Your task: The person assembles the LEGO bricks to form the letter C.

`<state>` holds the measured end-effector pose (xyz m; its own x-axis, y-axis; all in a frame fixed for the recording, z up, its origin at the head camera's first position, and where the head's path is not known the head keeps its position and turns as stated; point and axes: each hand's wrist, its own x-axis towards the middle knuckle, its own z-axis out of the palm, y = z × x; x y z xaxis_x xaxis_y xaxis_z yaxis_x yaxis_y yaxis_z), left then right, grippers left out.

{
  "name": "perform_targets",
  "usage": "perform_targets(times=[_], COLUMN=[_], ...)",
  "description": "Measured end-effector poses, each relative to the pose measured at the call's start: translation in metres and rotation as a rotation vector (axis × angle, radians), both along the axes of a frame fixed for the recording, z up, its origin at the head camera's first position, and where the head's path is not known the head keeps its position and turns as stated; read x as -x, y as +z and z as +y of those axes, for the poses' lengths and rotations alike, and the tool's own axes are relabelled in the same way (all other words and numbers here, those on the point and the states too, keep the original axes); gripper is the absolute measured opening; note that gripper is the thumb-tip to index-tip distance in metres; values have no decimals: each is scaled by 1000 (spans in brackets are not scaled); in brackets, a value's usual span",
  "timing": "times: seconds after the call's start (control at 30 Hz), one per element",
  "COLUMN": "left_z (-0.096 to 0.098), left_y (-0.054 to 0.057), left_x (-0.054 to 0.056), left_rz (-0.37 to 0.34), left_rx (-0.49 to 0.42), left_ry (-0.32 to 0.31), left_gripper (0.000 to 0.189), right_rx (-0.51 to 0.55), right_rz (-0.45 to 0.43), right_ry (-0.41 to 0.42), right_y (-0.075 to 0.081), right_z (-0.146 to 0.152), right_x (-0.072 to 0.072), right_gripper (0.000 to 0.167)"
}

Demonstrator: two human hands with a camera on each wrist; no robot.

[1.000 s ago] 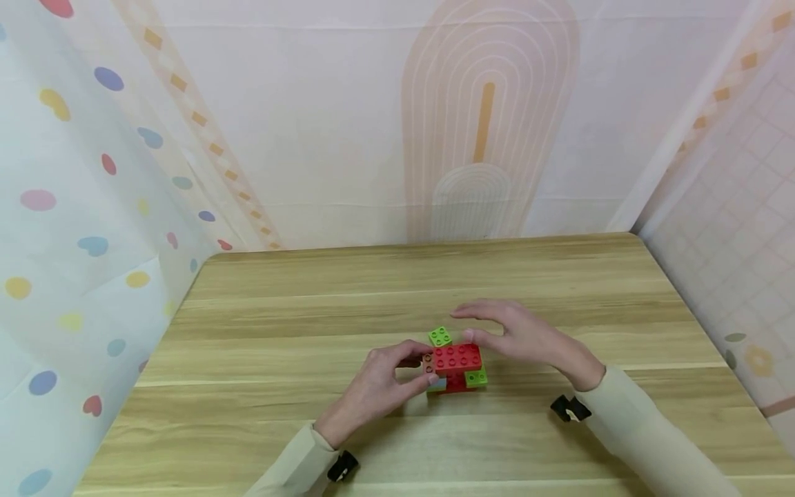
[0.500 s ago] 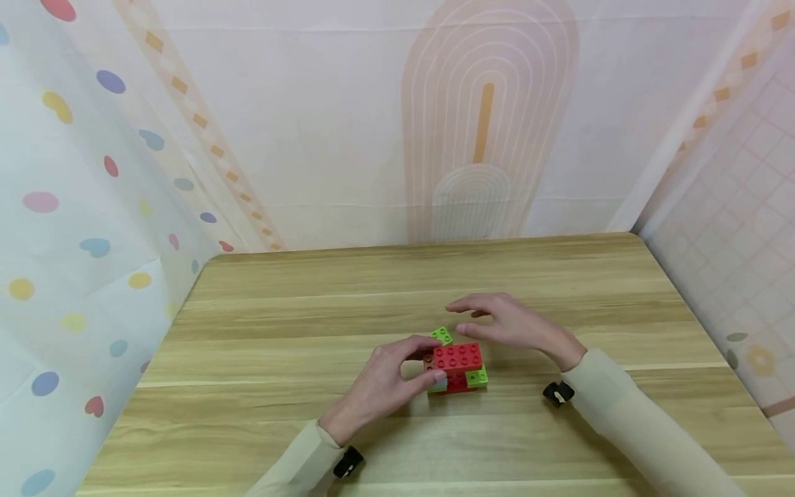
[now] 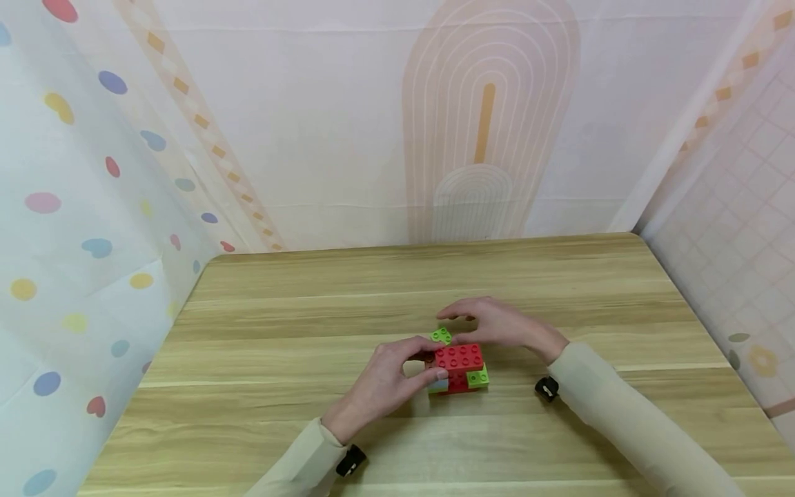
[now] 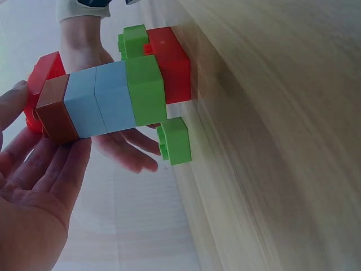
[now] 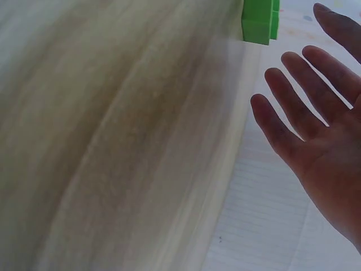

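Observation:
A stack of toy building bricks stands on the table. In the left wrist view a red base brick [image 4: 174, 70] carries a green brick [image 4: 146, 90], light blue bricks [image 4: 114, 95], a brown brick [image 4: 55, 110] and a red top brick [image 3: 459, 356]. My left hand [image 3: 385, 383] holds the upper part of the stack, thumb on the near side, fingers on the far side. Just behind the stack lies a loose green brick [image 3: 442, 335]. Over and beside it hovers my right hand [image 3: 499, 324], fingers spread and holding nothing; in the right wrist view it stays apart from the brick.
The wood-grain table [image 3: 298, 304] stretches to both sides of the hands. A patterned cloth [image 3: 329, 124] hangs behind it, with further cloth at the left and right. Black straps [image 3: 352, 460] sit at both wrists.
My right hand has moved left and slightly inward, closer to the loose green brick. The left hand has kept its hold on the stack and barely shifted.

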<state>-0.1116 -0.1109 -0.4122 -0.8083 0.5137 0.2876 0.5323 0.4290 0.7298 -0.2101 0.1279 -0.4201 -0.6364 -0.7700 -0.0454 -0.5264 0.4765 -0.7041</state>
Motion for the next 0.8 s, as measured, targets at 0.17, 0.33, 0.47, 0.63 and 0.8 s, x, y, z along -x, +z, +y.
perform_targets(times=[0.17, 0.33, 0.47, 0.63, 0.8], left_z=[0, 0, 1, 2, 3], left_y=[1, 2, 2, 3, 3], left_x=[1, 1, 1, 2, 2], left_rz=[-21, -46, -57, -71, -78], left_rx=[3, 0, -8, -15, -23], left_ry=[4, -1, -7, -10, -10], left_gripper=[32, 32, 32, 31, 30], right_rx=[-50, -82, -109, -145, -147], right_rz=[22, -4, 1, 17, 32], right_ry=[28, 41, 47, 47, 54], right_y=[-5, -9, -10, -9, -8], right_z=[-6, -11, -15, -18, -19], right_x=[4, 6, 6, 6, 6], right_gripper=[47, 44, 39, 36, 34])
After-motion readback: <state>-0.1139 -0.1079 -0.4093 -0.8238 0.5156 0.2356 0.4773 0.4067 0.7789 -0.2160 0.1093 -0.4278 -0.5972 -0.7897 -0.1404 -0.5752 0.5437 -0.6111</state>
